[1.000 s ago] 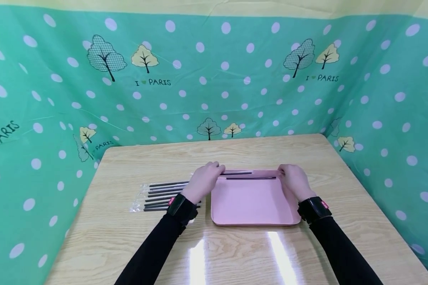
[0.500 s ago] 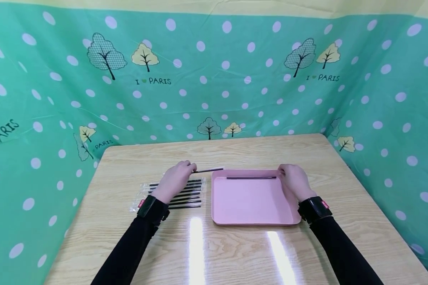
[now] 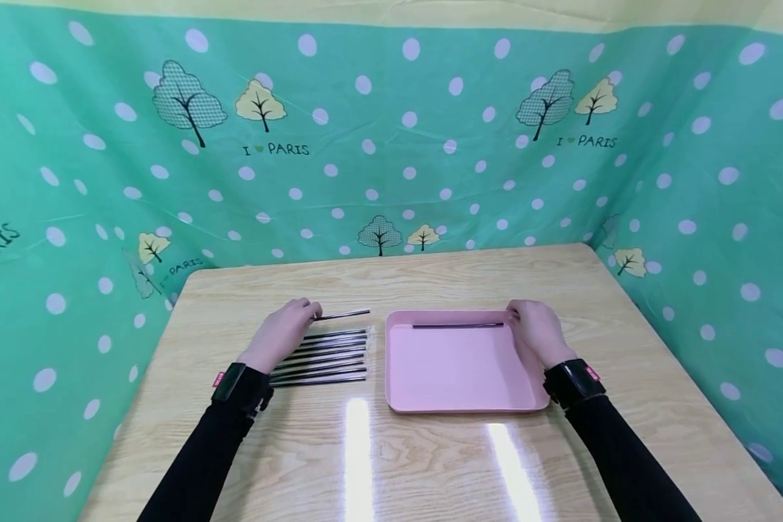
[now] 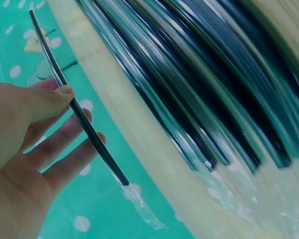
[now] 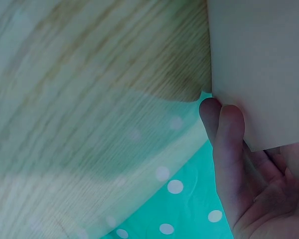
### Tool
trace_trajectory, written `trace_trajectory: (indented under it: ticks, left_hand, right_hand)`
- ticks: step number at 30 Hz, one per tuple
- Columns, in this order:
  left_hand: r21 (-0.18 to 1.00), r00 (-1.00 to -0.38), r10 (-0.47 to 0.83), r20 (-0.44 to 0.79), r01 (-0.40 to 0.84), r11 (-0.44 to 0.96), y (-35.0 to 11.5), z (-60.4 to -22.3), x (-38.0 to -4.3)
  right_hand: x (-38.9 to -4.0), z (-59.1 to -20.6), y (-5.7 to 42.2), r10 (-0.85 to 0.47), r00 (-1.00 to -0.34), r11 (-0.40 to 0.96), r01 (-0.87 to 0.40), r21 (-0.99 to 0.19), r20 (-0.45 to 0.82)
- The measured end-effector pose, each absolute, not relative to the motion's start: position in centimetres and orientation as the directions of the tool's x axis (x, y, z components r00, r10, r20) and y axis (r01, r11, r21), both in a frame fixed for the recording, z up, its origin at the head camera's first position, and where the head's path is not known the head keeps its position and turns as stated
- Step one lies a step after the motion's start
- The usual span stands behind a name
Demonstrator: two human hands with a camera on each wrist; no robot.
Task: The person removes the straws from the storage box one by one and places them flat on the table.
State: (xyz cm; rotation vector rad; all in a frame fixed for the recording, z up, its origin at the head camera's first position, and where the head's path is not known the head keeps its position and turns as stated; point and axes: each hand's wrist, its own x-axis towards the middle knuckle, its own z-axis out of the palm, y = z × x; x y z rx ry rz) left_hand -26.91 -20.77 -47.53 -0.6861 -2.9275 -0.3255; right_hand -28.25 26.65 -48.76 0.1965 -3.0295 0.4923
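My left hand (image 3: 284,332) pinches a thin black straw (image 4: 84,119) between thumb and fingers, beyond the row of straws in the head view. A clear plastic wrapper (image 4: 143,208) trails from the straw's end. Several more wrapped black straws (image 3: 329,355) lie side by side on the table below that hand. The pink tray (image 3: 460,373) sits to their right, with one black straw (image 3: 458,325) along its far wall. My right hand (image 3: 536,330) grips the tray's far right corner. In the right wrist view, its fingers (image 5: 230,129) lie against the tray's outer wall.
The wooden table (image 3: 287,464) carries all of this. A green polka-dot cloth (image 3: 431,159) hangs behind it and on both sides. Two bright light reflections show on the table's front part.
My left hand has moved left from the tray's far left corner, carrying a straw out over the table beyond the row. The right hand and the tray have stayed put.
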Motion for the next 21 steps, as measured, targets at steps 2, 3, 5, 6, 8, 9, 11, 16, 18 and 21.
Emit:
trace_trajectory:
  ticks: [2, 3, 5, 6, 8, 9, 11, 16, 18, 21]
  left_hand:
    - [0.181, -0.892, 0.422, 0.163, 0.448, 0.876, -21.2, -47.8, -27.0]
    - [0.179, -0.891, 0.424, 0.164, 0.45, 0.875, -21.4, -47.9, -27.0]
    - [0.179, -0.89, 0.426, 0.162, 0.451, 0.874, -21.6, -48.2, -27.1]
    - [0.181, -0.89, 0.427, 0.161, 0.452, 0.873, -21.7, -48.3, -27.1]
    - [0.186, -0.891, 0.426, 0.159, 0.451, 0.873, -21.8, -48.5, -27.2]
    - [0.188, -0.891, 0.425, 0.156, 0.45, 0.873, -21.8, -48.6, -27.2]
    - [0.195, -0.896, 0.419, 0.146, 0.442, 0.876, -21.8, -48.7, -27.2]
    - [0.21, -0.906, 0.407, 0.118, 0.423, 0.881, -21.8, -49.0, -27.2]
    - [0.213, -0.907, 0.405, 0.114, 0.42, 0.882, -21.8, -49.1, -27.2]
    - [0.215, -0.906, 0.409, 0.111, 0.424, 0.88, -21.7, -49.2, -27.3]
  right_hand:
    - [-28.3, -48.7, 26.5, -0.107, -0.991, 0.942, -0.126, -0.312, 0.077]
    - [-28.3, -48.6, 26.4, -0.106, -0.991, 0.942, -0.125, -0.312, 0.076]
    - [-28.2, -48.6, 26.3, -0.101, -0.992, 0.942, -0.119, -0.314, 0.074]
    - [-28.2, -48.5, 26.3, -0.101, -0.992, 0.941, -0.12, -0.315, 0.075]
    - [-28.1, -48.5, 26.2, -0.103, -0.992, 0.941, -0.122, -0.315, 0.078]
    - [-28.1, -48.5, 26.2, -0.101, -0.992, 0.941, -0.121, -0.317, 0.077]
    - [-28.2, -48.6, 26.2, -0.099, -0.992, 0.94, -0.119, -0.32, 0.076]
    - [-28.3, -48.6, 26.2, -0.094, -0.993, 0.941, -0.113, -0.319, 0.075]
    - [-28.3, -48.6, 26.3, -0.099, -0.992, 0.941, -0.12, -0.316, 0.081]
    - [-28.3, -48.6, 26.4, -0.106, -0.99, 0.941, -0.13, -0.313, 0.093]
